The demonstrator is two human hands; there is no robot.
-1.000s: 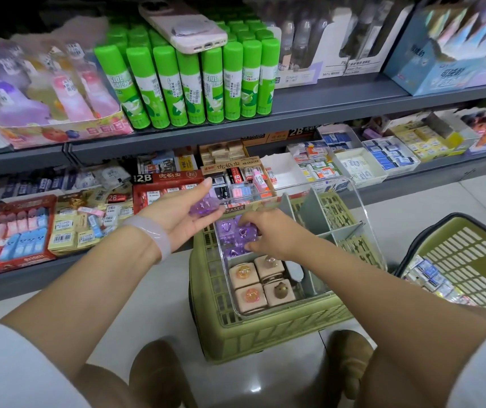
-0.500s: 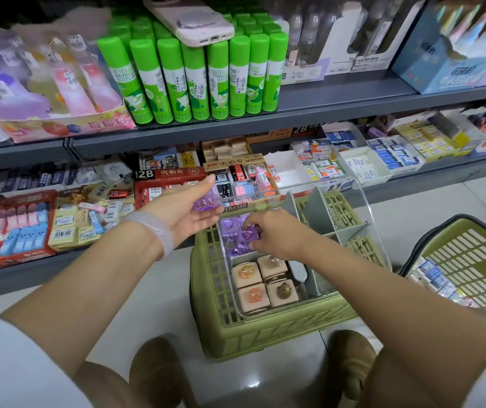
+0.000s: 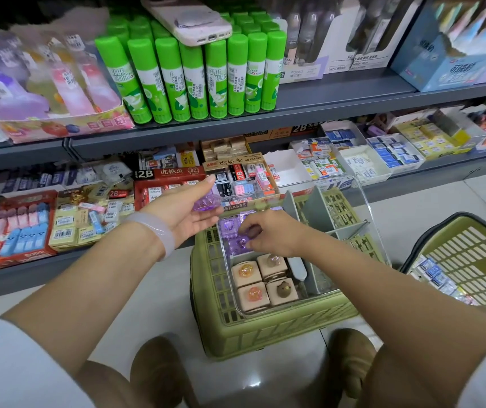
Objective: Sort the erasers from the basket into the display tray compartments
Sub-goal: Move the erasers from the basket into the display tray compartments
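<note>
From the head camera, the left hand (image 3: 187,212) is held palm up, its fingers loosely cupped round a clear purple eraser (image 3: 204,202). Just right of it and lower, the right hand (image 3: 268,234) reaches down into the display tray (image 3: 369,214), fingertips pinching one of the purple erasers (image 3: 231,228) in the far left compartment. Nearer the person sit four pink block erasers (image 3: 264,279) (each with a little toy on top). The tray rests on a green basket (image 3: 265,331). Behind the hands, boxes read "2B" (image 3: 146,174) and "4B ERASER" (image 3: 253,158); above, green sticks (image 3: 194,81) read "GLUE STICK".
</note>
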